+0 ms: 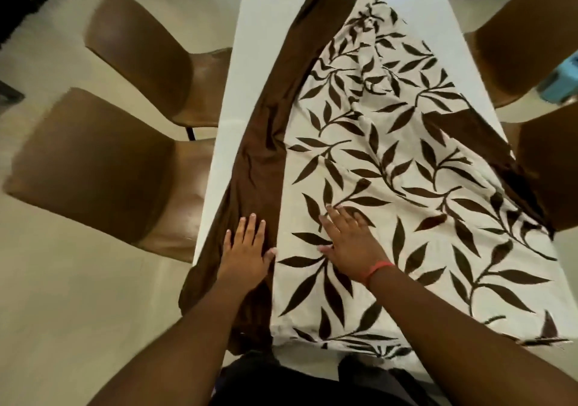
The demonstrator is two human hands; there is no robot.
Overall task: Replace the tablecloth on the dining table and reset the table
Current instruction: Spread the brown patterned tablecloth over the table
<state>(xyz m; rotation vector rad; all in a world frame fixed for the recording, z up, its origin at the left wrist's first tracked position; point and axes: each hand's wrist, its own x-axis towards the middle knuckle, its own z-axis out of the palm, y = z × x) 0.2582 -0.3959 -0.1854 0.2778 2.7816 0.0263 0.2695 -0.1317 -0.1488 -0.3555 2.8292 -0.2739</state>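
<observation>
Along table (225, 118), tablecloth (391, 161) lengthwise, skewed.

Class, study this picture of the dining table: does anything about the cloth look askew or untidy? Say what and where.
Yes. The tablecloth lies crooked and rumpled: bare white table shows along its left and far sides, and creases bunch near the far end. Both the left hand and right hand press flat on it.

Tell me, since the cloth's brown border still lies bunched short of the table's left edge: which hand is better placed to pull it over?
Probably the left hand: it lies flat on the brown border, nearest that table edge. The right hand rests on the leaf print, farther in.
</observation>
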